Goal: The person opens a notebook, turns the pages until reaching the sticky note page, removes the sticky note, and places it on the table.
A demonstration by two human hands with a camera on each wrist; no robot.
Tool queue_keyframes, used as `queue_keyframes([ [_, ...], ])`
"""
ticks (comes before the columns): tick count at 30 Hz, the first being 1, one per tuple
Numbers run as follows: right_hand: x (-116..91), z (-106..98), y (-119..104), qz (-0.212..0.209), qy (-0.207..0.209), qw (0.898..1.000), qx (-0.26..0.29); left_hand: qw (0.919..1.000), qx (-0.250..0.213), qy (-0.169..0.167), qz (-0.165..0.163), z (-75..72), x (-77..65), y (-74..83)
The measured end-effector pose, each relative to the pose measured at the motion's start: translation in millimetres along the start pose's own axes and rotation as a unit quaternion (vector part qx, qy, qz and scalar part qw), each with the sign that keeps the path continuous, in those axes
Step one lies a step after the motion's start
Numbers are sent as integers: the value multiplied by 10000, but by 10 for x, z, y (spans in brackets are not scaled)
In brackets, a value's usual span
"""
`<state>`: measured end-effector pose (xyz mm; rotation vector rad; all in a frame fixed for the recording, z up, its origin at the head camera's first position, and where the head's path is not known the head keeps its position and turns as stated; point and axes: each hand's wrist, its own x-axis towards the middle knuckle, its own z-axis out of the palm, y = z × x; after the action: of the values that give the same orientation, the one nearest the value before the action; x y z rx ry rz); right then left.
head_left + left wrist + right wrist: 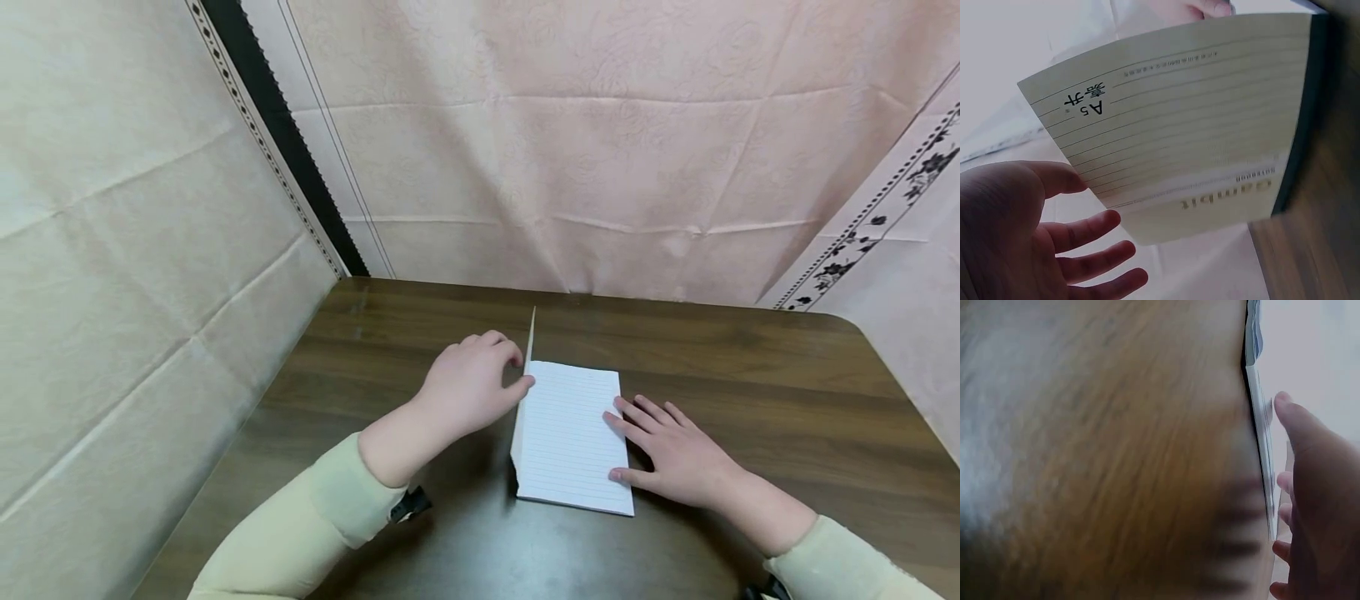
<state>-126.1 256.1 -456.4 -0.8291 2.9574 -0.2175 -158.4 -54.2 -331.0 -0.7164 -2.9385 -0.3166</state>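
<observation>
A lined notebook (573,437) lies on the table, its white ruled page facing up. Along its left side the cream cover (1179,125) stands raised, printed with "Gambit" and "A5" and bound by a dark spine (1302,112). My left hand (472,379) is at the outer edge of this cover, thumb by the edge and the other fingers spread and loosely bent. In the left wrist view the index fingertip overlaps the cover's outer face. At the page's right edge, my right hand (678,454) has its fingers extended, fingertips over the paper.
The brown wood-grain table (750,367) extends around the notebook. Behind it hangs a pale pink cloth (600,167), and another light cloth (150,250) borders the left side. A dark strip (285,133) runs between the cloths.
</observation>
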Motion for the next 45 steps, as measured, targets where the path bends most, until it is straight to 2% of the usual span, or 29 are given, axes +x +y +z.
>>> queue_keyframes([
  [8, -20, 10, -1, 20, -37, 10000, 24, 9993, -11, -22, -366, -9, -145, -293],
  [16, 0, 6, -2, 52, -86, 9999, -2, 9985, -36, -39, -546, -11, -218, -401],
  [21, 6, 15, 0, 73, -108, 9999, 6, 9977, 209, -90, -636, -14, -247, -458],
  [26, 12, 35, 4, 83, -107, 9999, -20, 9952, 559, -289, -745, 46, -275, -564],
  [32, 19, 37, -5, 89, -96, 9999, 38, 9896, 850, -712, -913, 264, -279, -701],
  [37, 24, 34, -18, 70, -100, 9999, 54, 9812, 1119, -1243, -966, 497, -278, -751],
  [39, 25, 35, -22, 68, -104, 9999, 69, 9790, 1121, -1395, -972, 579, -276, -742],
  [45, 22, 38, -24, 51, -89, 9999, 96, 9809, 867, -1523, -841, 766, -265, -673],
])
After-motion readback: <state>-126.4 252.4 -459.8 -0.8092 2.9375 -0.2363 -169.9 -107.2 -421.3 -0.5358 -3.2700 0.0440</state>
